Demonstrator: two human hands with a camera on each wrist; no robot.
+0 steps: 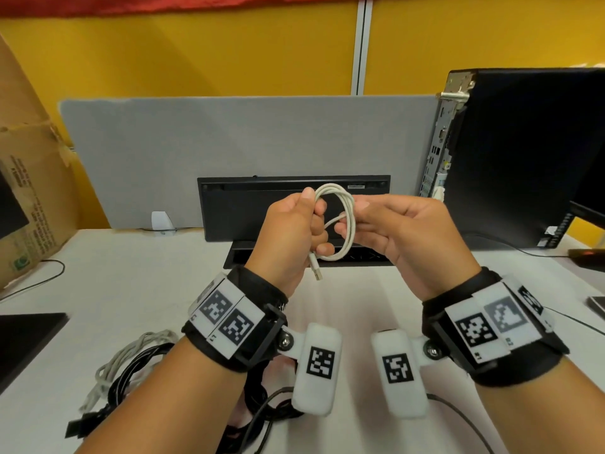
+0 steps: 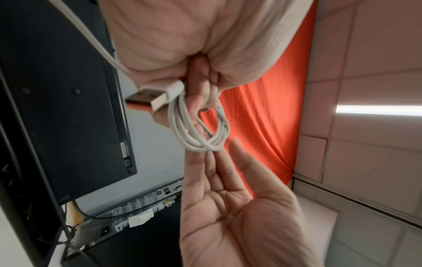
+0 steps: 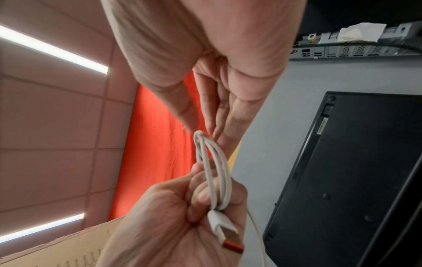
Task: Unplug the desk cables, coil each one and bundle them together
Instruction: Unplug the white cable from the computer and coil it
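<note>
A white USB cable (image 1: 348, 204), wound into a small coil, is held up in front of me above the desk. My left hand (image 1: 307, 221) grips the coil's left side, thumb on top and fingers curled through the loops. The cable's USB plug (image 1: 317, 273) hangs loose below that hand. In the left wrist view the plug (image 2: 155, 97) sticks out beside the fingers and the coil (image 2: 205, 147) hangs under them. My right hand (image 1: 357, 217) pinches the coil's right side; in the right wrist view thumb and fingertips meet on the coil (image 3: 224, 180).
Several coiled black and grey cables (image 1: 131, 365) lie on the white desk (image 1: 147, 283) at lower left. A black keyboard (image 1: 262, 208) leans against the grey divider (image 1: 196, 142). A computer tower (image 1: 523, 158) stands at right, a cardboard box (image 1: 26, 191) at left.
</note>
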